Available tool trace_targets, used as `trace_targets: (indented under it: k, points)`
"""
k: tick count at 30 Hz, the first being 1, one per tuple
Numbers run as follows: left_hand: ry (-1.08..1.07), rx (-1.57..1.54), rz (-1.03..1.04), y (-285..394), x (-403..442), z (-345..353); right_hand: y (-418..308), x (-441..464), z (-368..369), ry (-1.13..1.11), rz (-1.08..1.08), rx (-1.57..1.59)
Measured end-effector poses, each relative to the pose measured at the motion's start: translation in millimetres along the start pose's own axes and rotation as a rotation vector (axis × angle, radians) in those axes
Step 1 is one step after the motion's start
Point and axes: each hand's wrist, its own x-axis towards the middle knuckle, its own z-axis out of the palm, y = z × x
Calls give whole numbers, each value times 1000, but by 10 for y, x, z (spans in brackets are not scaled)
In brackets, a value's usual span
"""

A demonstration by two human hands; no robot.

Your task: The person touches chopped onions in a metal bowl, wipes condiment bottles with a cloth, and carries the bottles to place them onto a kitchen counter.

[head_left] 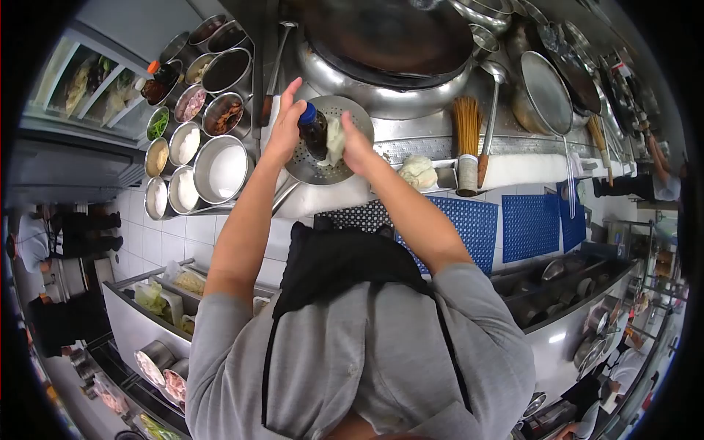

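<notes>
A dark bottle with a blue cap (314,132) is between my hands, above a round perforated skimmer (357,111). My left hand (284,130) is against the bottle's left side near the cap, with some fingers stretched upward. My right hand (356,145) holds a pale, crumpled cloth (335,144) against the bottle's other side. The fingers of both hands are partly hidden. Below the skimmer, its handle (287,195) runs toward my left forearm. Another crumpled pale cloth (419,172) lies on the counter to the right.
A large wok (389,44) sits on the stove ahead. Several metal pots of ingredients (223,170) stand at left. A bamboo brush (467,139) and a ladle (490,125) rest at right, near a strainer (543,92). Blue mats (462,227) cover part of the floor.
</notes>
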Motion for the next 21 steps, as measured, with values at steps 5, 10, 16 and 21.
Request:
trace_targets:
  k: [5, 10, 16, 21]
  points:
    - [323, 88, 82, -284, -89, 72, -305, -378, -103, -250, -61, 573]
    - [549, 55, 35, -359, -195, 383, -279, -379, 18, -136, -166, 277]
    - [411, -129, -19, -177, -200, 351, -275, -160, 369, -64, -186, -65]
    - [335, -173, -6, -217, -104, 302, -145, -1, 233, 95, 19, -376]
